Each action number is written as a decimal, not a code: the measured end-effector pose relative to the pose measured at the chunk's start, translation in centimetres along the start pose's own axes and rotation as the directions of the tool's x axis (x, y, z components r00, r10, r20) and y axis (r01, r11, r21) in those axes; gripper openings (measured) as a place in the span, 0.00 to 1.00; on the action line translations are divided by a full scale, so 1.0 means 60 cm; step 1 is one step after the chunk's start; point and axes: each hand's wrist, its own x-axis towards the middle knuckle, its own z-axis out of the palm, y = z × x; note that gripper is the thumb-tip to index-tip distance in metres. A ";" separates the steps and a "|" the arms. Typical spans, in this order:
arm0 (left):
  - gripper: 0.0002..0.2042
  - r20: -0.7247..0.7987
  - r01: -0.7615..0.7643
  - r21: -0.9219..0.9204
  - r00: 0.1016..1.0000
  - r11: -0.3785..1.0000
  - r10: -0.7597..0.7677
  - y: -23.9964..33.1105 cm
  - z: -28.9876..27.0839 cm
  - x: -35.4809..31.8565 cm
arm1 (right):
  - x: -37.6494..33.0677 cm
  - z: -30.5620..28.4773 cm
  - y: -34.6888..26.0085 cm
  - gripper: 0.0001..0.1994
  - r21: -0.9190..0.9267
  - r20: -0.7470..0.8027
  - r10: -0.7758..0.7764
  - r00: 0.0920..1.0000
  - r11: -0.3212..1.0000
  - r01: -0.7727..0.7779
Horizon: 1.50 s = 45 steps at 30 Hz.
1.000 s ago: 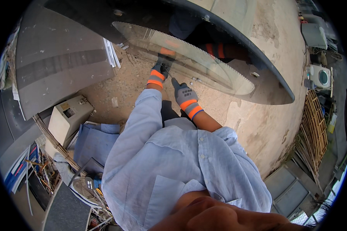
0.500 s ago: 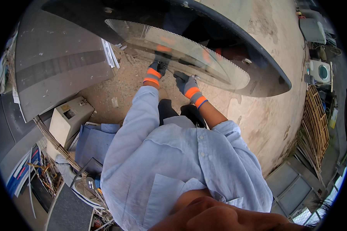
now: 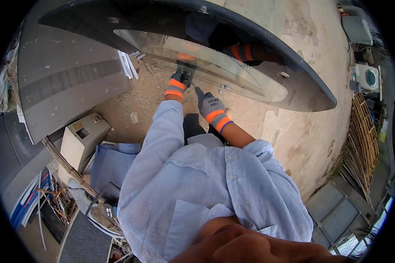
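In front of me stands a large dark glossy panel (image 3: pixel 309 90) with a black rim and a paler see-through window (image 3: pixel 250 74) edged with dots. My left hand (image 3: pixel 181 78), in a grey glove with orange bands, is closed at the panel's lower edge; what its fingers hold is hidden. My right hand (image 3: pixel 211 105), gloved alike, is closed round the near end of a thin metal rod (image 3: pixel 192 81), perhaps a screwdriver; its handle is hidden. The rod's far end reaches my left fingers. A small metallic piece (image 3: pixel 224 87) shows right of the rod.
A brown-grey sheet (image 3: pixel 74 74) leans at the left, with white strips (image 3: pixel 128 65) beside it. Below it are a beige box-shaped casing (image 3: pixel 81 136) and blue cloth (image 3: pixel 114 164). Bamboo racks (image 3: pixel 360 136) and a white washing machine (image 3: pixel 368 77) stand at the far right.
My right hand has drawn back toward me and turned, showing the back of its glove. My left hand stays nearly in place. The view has shifted slightly.
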 end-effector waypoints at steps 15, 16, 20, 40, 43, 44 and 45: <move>0.14 0.060 0.084 -0.145 0.995 0.986 -0.075 0.007 -0.008 0.010 | 0.035 -0.020 0.031 0.22 0.342 -0.119 -0.024 0.993 0.937 0.064; 0.14 0.051 0.089 -0.141 0.995 0.986 -0.082 0.010 -0.008 0.007 | 0.023 -0.024 0.027 0.25 0.045 -0.096 -0.078 0.992 0.996 0.082; 0.16 0.038 0.081 -0.004 0.996 0.997 -0.081 0.019 -0.002 -0.004 | -0.001 -0.036 -0.001 0.31 -0.114 0.006 -0.091 0.996 0.989 0.091; 0.16 -0.064 0.158 -0.292 0.981 0.943 -0.185 0.016 -0.019 -0.006 | 0.031 -0.014 -0.021 0.19 0.464 -0.141 0.086 0.986 0.886 -0.011; 0.11 -0.185 0.023 -0.115 0.982 0.993 -0.044 0.018 -0.019 -0.050 | -0.001 -0.011 -0.005 0.20 0.394 -0.148 0.094 0.984 0.919 -0.028; 0.09 -0.191 -0.027 -0.033 0.981 0.999 0.020 0.020 -0.014 -0.057 | -0.003 -0.014 0.002 0.20 0.350 -0.154 0.099 0.983 0.936 -0.040; 0.09 -0.045 -0.042 0.066 0.998 0.997 0.045 0.021 -0.014 -0.063 | -0.003 -0.015 0.004 0.20 0.371 -0.197 0.096 0.976 0.929 -0.017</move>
